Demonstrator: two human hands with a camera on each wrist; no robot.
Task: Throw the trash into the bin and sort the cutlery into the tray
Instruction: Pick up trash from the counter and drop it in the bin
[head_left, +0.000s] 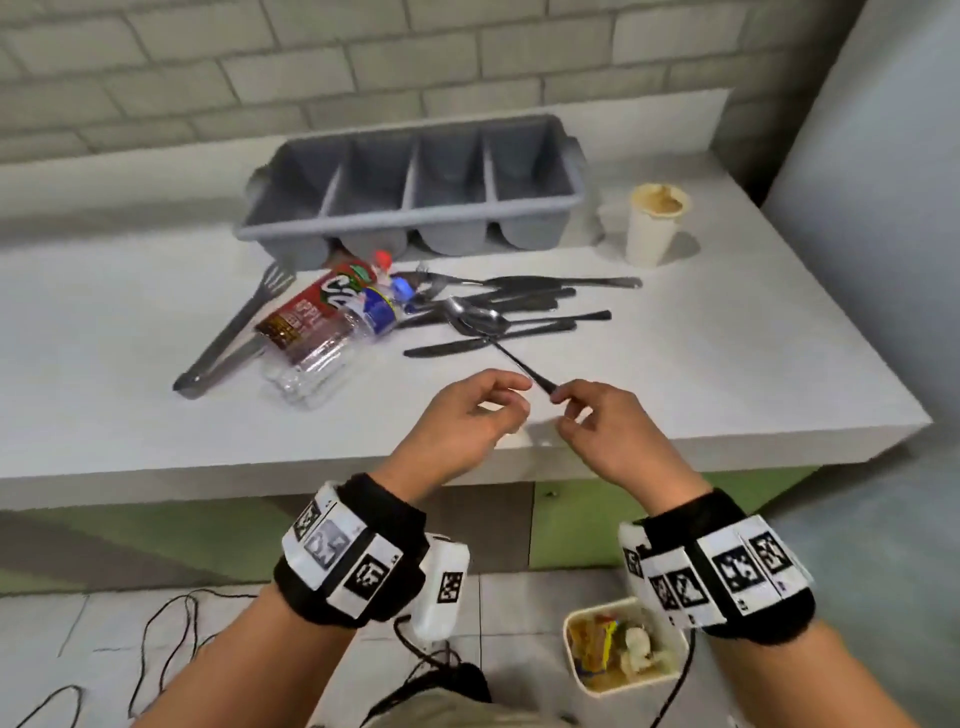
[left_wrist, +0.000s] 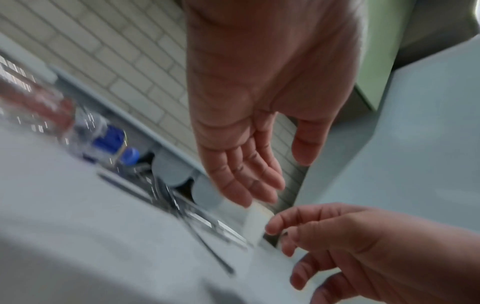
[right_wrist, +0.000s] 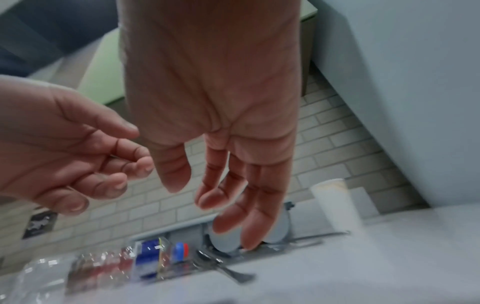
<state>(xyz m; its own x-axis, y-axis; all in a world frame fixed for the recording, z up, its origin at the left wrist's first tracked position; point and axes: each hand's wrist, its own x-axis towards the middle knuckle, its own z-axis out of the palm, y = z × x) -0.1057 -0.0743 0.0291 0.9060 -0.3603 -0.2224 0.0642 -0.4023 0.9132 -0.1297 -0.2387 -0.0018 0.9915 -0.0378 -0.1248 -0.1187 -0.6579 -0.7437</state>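
A grey four-compartment cutlery tray (head_left: 410, 215) stands at the back of the white table (head_left: 727, 374). In front of it lie a heap of dark cutlery (head_left: 524, 299), a spoon (head_left: 478, 319) whose handle points toward me, and a knife (head_left: 457, 347). Two empty plastic bottles (head_left: 317, 332) lie left of the heap. My left hand (head_left: 511, 400) and right hand (head_left: 567, 410) hover close together at the spoon handle's tip. Both have loosely curled fingers and hold nothing. The wrist views show the left palm (left_wrist: 246, 174) and the right palm (right_wrist: 226, 176) bare.
A stained paper cup (head_left: 652, 223) stands right of the tray. Metal tongs (head_left: 234, 338) lie left of the bottles. A white bin (head_left: 631, 687) with trash in it sits on the floor under my right wrist. Black cables (head_left: 166, 639) trail over the floor at the left.
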